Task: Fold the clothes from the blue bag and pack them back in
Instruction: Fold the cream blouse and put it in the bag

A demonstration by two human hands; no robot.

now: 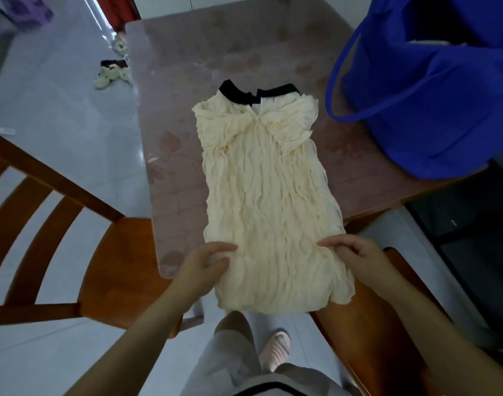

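Observation:
A cream, crinkled dress (267, 195) with a black collar lies lengthwise on the pinkish table (216, 52), collar at the far end. Its hem hangs over the near table edge. My left hand (204, 261) pinches the dress's left side near the hem. My right hand (350, 252) pinches the right side at the same height. The blue bag (433, 90) sits at the table's far right, open at the top, with one long handle looping down onto the table.
A wooden chair (73, 224) stands left of the table and another (367, 324) at the near right. Small pale shoes (113, 72) lie on the tiled floor at the far left. My legs and a pink slipper (276, 350) show below.

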